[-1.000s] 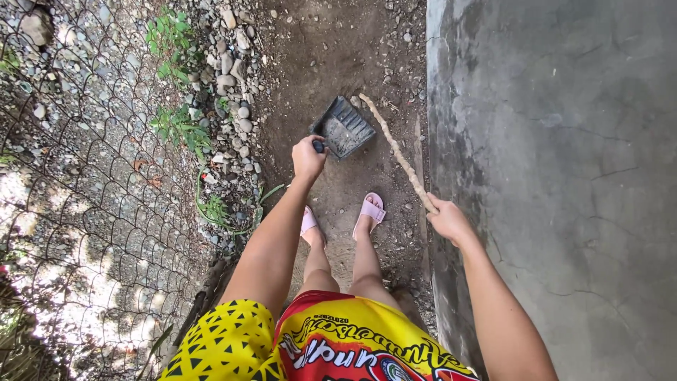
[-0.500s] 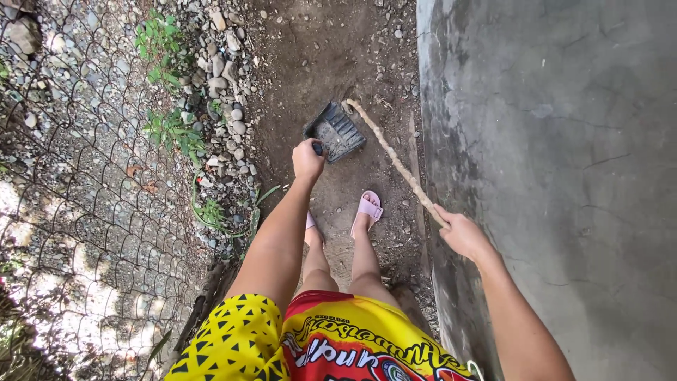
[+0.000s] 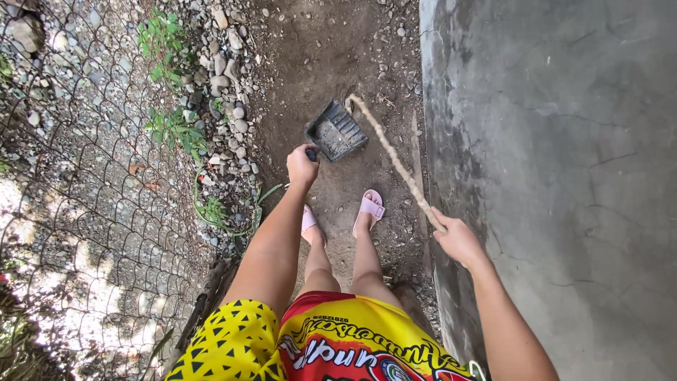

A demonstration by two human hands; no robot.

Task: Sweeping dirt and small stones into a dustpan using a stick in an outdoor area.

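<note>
Left grip (image 3: 302, 166) closed on black dustpan (image 3: 336, 131) handle — right grip (image 3: 458, 240) clutching pale stick (image 3: 395, 161).

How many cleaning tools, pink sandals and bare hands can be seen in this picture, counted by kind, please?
Dustpans: 1, dark dustpan, gripped by the left hand
Stick brooms: 1, stick broom, gripped by the right hand
Pink sandals: 2, the left sandal and the right sandal
Hands: 2
Total: 6

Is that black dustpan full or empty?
Nearly empty. The dustpan in the left hand shows its bare dark inside with only a thin film of dust. The right hand holds a stick broom at its edge.
</note>
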